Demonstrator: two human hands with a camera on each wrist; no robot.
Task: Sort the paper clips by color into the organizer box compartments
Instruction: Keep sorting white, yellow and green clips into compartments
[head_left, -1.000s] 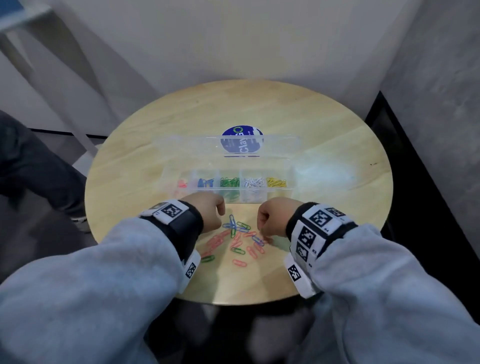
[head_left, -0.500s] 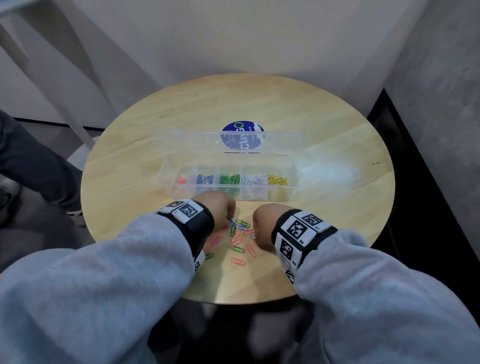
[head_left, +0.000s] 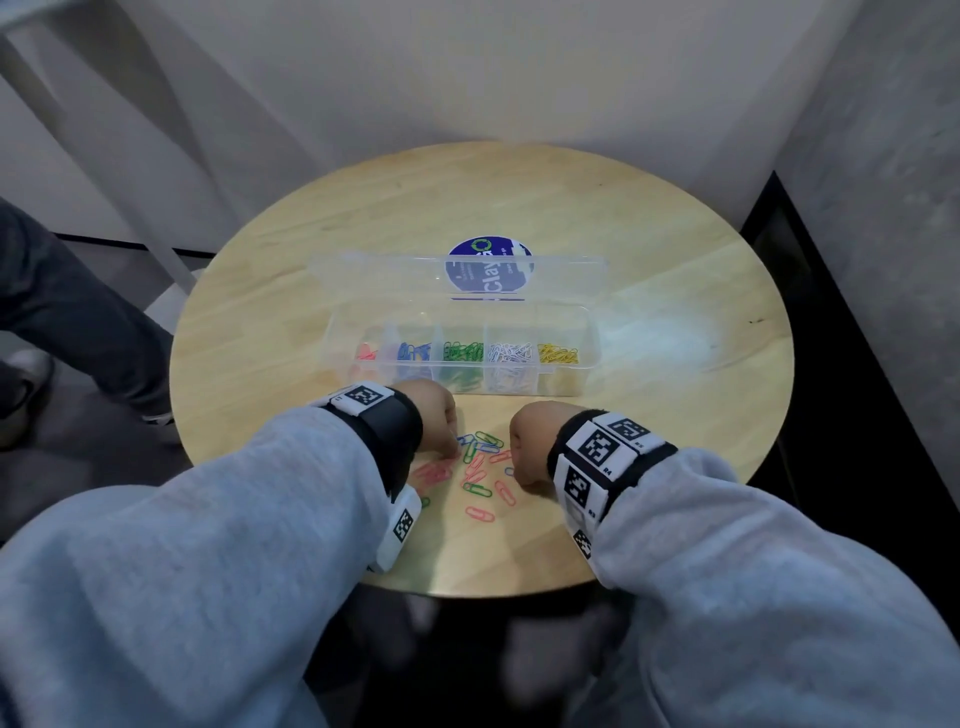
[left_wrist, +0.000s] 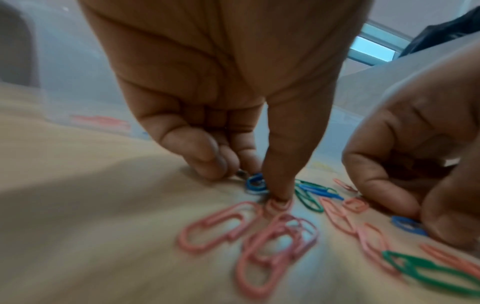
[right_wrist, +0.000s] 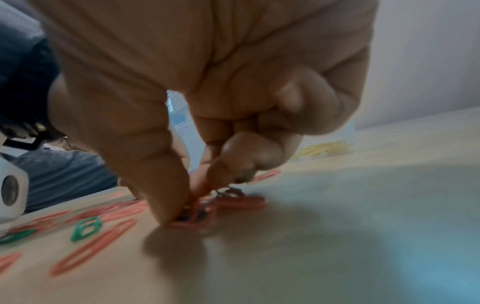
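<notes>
Light, springy wire loops with a slick coating, lying flat on the round wooden table (head_left: 649, 249); likely to skate away under a fingertip, so best pinned with one finger, tipped up at a rounded end and pinched across the wire. Loose paper clips (head_left: 480, 467) scattered between both hands near the table's front edge: mostly pink, some green, a few blue. Left hand (left_wrist: 221, 86) curled, thumb and fingertips closing round a blue paper clip (left_wrist: 255, 184) on the wood, thumb tip also touching a pink paper clip (left_wrist: 278, 205). Right hand (right_wrist: 207, 82) curled too, thumb and forefinger pinching at a red-pink clip (right_wrist: 197, 218); lifted or not, cannot tell. Just beyond, clear organizer box (head_left: 592, 338), lid open, holding red, blue, green, white and yellow clips, one colour per compartment.
</notes>
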